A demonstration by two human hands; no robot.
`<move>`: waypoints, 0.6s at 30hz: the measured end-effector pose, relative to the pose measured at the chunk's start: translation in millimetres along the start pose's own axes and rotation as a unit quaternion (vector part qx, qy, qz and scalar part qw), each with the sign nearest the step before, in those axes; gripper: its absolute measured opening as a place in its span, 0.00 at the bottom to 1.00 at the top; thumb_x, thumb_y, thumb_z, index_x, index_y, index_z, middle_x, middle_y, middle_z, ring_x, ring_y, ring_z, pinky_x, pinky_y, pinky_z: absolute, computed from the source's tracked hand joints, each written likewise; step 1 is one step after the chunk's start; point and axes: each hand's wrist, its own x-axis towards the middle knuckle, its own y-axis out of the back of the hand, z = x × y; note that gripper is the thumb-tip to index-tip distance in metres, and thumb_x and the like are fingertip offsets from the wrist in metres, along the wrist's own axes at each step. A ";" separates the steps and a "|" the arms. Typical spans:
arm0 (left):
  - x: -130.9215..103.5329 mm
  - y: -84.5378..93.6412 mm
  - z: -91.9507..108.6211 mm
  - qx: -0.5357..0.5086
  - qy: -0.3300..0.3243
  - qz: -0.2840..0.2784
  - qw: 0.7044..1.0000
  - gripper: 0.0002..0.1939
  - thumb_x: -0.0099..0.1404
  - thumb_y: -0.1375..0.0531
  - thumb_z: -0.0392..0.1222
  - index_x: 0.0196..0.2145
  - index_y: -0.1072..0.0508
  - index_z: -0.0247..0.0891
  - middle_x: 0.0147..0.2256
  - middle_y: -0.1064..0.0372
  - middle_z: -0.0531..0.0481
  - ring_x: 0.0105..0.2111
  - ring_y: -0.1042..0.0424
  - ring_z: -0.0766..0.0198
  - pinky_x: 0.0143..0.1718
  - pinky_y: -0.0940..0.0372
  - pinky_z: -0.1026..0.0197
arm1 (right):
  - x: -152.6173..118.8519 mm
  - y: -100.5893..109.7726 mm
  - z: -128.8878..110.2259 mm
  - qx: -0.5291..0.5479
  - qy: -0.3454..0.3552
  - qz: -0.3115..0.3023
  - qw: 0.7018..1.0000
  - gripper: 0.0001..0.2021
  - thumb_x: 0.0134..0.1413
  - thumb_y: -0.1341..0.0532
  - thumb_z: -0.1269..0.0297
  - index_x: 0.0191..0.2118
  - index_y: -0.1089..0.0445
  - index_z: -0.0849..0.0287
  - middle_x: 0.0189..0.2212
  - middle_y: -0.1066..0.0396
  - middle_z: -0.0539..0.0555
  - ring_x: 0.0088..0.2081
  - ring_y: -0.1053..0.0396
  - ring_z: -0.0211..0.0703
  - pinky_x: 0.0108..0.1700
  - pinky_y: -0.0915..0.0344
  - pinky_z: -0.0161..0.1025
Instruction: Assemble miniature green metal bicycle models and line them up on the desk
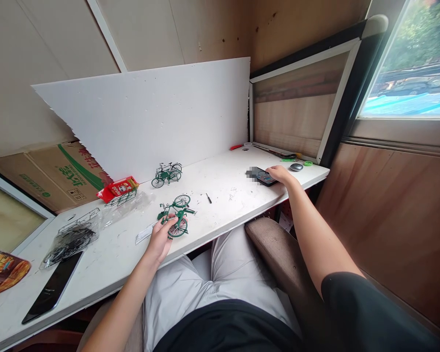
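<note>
Near the front edge of the white table (220, 186), my left hand (161, 239) grips a green model bicycle (180, 215) by its lower wheel area. The bicycle is tilted, its two spoked wheels in view. Farther right, my right hand (280, 173) has its fingers on the near end of a dark smartphone (263, 176), which lies at the table surface; part of its screen is blurred out. Behind the held bicycle, more small model bicycles (167, 174), green and black, stand close together. A small dark screwdriver (208, 198) lies between my hands.
At left are a plastic bag of black parts (75, 239), a black phone (53, 288), a red box (119, 188) and a cardboard carton (54, 171). A white foam board (161, 107) stands behind. A computer mouse (296, 167) and green tape (308, 163) sit at right.
</note>
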 end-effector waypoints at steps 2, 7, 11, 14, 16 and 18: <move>0.3 0.6 -0.2 0.002 0.000 0.000 1.000 0.28 0.50 0.23 0.40 0.46 0.26 0.37 0.40 0.18 0.45 0.43 0.18 0.52 0.50 0.26 0.52 | -1.9 0.9 -0.6 0.005 0.000 -0.015 1.000 0.17 0.60 0.39 0.63 0.49 0.19 0.65 0.45 0.18 0.63 0.44 0.24 0.52 0.47 0.32 0.38; 1.6 1.6 -1.1 0.001 -0.001 -0.005 1.000 0.28 0.50 0.23 0.41 0.47 0.26 0.37 0.40 0.18 0.45 0.43 0.17 0.51 0.50 0.26 0.52 | -3.6 0.6 -0.7 0.012 0.005 -0.022 1.000 0.21 0.56 0.35 0.65 0.55 0.21 0.64 0.47 0.19 0.62 0.43 0.23 0.49 0.46 0.31 0.36; 1.4 1.3 -1.3 -0.006 0.001 -0.006 1.000 0.27 0.50 0.23 0.40 0.46 0.26 0.37 0.40 0.18 0.44 0.43 0.17 0.51 0.51 0.26 0.51 | 0.0 -0.6 1.3 0.013 0.002 -0.008 1.000 0.18 0.61 0.38 0.61 0.50 0.19 0.66 0.43 0.19 0.65 0.43 0.24 0.52 0.47 0.31 0.39; 1.6 1.9 -1.8 -0.006 -0.001 -0.007 1.000 0.28 0.50 0.23 0.40 0.47 0.26 0.37 0.40 0.18 0.45 0.43 0.17 0.51 0.51 0.27 0.51 | 4.4 -2.5 3.4 0.012 -0.003 0.001 1.000 0.18 0.64 0.40 0.60 0.48 0.19 0.67 0.41 0.19 0.66 0.44 0.24 0.54 0.48 0.31 0.40; 2.2 3.0 -2.6 -0.005 -0.002 -0.008 1.000 0.28 0.50 0.23 0.41 0.47 0.26 0.37 0.40 0.18 0.45 0.43 0.17 0.51 0.50 0.27 0.52 | 7.0 -4.4 5.0 0.011 -0.004 0.001 1.000 0.18 0.63 0.40 0.60 0.47 0.19 0.67 0.41 0.19 0.66 0.44 0.24 0.54 0.48 0.31 0.41; 3.2 4.3 -3.5 -0.004 -0.002 -0.009 1.000 0.28 0.50 0.23 0.41 0.47 0.26 0.37 0.40 0.19 0.45 0.43 0.18 0.52 0.50 0.27 0.52 | 8.8 -6.3 6.5 0.010 -0.002 -0.002 1.000 0.17 0.61 0.40 0.61 0.47 0.19 0.66 0.42 0.19 0.65 0.44 0.24 0.54 0.48 0.31 0.40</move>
